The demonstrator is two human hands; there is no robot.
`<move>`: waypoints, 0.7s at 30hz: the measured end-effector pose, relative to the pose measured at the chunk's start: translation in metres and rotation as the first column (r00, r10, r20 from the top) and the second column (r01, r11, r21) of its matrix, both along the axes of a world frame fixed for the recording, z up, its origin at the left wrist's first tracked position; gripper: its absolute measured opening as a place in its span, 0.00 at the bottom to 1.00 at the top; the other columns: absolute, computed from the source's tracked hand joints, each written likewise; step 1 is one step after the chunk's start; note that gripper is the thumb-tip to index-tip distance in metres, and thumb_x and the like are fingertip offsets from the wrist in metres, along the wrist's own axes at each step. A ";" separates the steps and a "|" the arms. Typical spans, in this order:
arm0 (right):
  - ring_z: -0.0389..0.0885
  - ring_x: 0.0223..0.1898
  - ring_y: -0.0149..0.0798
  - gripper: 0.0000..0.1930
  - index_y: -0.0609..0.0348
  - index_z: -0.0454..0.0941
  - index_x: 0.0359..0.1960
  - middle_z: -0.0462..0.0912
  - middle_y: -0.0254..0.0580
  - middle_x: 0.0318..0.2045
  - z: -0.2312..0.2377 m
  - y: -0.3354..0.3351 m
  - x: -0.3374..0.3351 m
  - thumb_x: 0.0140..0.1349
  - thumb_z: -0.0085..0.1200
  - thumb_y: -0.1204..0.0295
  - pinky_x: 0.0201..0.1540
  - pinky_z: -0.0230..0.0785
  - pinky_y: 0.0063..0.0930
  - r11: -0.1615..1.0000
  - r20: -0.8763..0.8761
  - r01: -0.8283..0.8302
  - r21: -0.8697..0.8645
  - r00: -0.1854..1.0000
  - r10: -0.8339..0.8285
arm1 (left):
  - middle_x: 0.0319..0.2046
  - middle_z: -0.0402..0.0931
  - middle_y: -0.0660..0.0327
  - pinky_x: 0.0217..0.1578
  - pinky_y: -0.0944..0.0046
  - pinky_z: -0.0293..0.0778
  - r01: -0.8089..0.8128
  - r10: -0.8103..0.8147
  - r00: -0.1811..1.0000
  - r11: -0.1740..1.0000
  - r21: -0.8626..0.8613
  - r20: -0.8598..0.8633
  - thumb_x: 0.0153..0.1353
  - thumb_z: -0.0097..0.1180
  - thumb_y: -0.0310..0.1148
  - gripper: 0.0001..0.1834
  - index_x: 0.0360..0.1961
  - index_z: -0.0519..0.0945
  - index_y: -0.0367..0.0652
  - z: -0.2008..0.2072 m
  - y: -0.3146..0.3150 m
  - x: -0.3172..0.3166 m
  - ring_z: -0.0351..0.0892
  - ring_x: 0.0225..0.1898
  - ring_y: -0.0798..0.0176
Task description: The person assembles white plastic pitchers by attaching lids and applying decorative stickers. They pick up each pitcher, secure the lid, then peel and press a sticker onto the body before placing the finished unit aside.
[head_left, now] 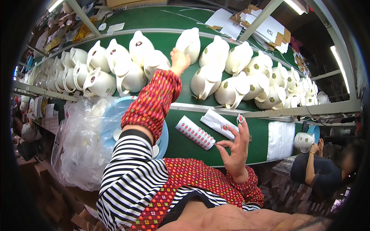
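A: Left end, what do we record?
B: A group of cream-white pitchers (129, 79) on the green table (175, 152); several bear a small, dark, round mark.
A: And the pitcher in work?
B: We place the white pitcher (190, 43) between the left and right groups, on the far side. Glossy, rounded body, narrow pointed lip. The left hand (180, 61) touches its lower left side, fingers bent; we cannot tell whether they pinch the handle.
A: Labels, then?
B: Nearer to us lies a white label strip (195, 133) with rows of small round red labels. Just beside it, a folded white paper (212, 121) shows one round label. Any lettering is too small for us to read.
A: Right hand (236, 148)?
B: Thumb and one finger come close together at the strip's right end; whether they pinch it, we cannot tell. Other fingers extend upward, a round label (240, 119), red and dark on white, at one fingertip.
A: Far right?
B: We note more pitchers (239, 57), several with green motifs.
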State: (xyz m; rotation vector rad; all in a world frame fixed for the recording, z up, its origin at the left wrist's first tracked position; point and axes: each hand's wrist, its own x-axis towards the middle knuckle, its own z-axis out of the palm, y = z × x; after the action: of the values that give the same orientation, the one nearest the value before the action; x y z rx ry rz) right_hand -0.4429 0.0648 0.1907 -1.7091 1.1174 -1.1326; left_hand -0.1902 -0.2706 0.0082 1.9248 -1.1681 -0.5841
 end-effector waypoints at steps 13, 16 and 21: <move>0.67 0.70 0.56 0.51 0.57 0.53 0.77 0.41 0.55 0.80 0.026 0.003 -0.022 0.52 0.64 0.94 0.46 0.87 0.33 0.987 -0.028 0.127 -0.101 0.991 -0.130 | 0.35 0.84 0.52 0.34 0.61 0.78 0.394 -0.484 0.371 0.855 -0.338 -0.793 0.78 0.43 0.32 0.14 0.57 0.69 0.35 0.117 -0.014 0.007 0.80 0.28 0.62; 0.67 0.70 0.55 0.51 0.56 0.52 0.78 0.40 0.55 0.80 0.042 -0.012 -0.008 0.52 0.64 0.94 0.45 0.86 0.34 0.988 0.028 0.070 -0.140 0.997 -0.067 | 0.27 0.70 0.63 0.27 0.66 0.66 0.378 -0.425 0.132 0.857 -0.351 -0.896 0.77 0.42 0.29 0.09 0.54 0.69 0.41 0.173 0.054 0.007 0.63 0.22 0.68; 0.67 0.71 0.53 0.50 0.55 0.53 0.78 0.38 0.57 0.80 0.069 -0.021 0.028 0.54 0.62 0.93 0.45 0.85 0.32 0.970 0.151 -0.080 -0.229 0.982 0.117 | 0.27 0.63 0.67 0.27 0.67 0.63 0.350 -0.017 -0.228 0.932 -0.099 -0.973 0.73 0.40 0.22 0.08 0.50 0.67 0.36 0.185 0.129 0.030 0.60 0.24 0.71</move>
State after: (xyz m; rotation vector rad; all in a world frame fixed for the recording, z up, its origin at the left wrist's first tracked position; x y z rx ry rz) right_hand -0.4144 0.0439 0.2596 -1.7823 0.8204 -1.3491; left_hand -0.1604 -0.1414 0.1934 0.6368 -0.1610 -2.0358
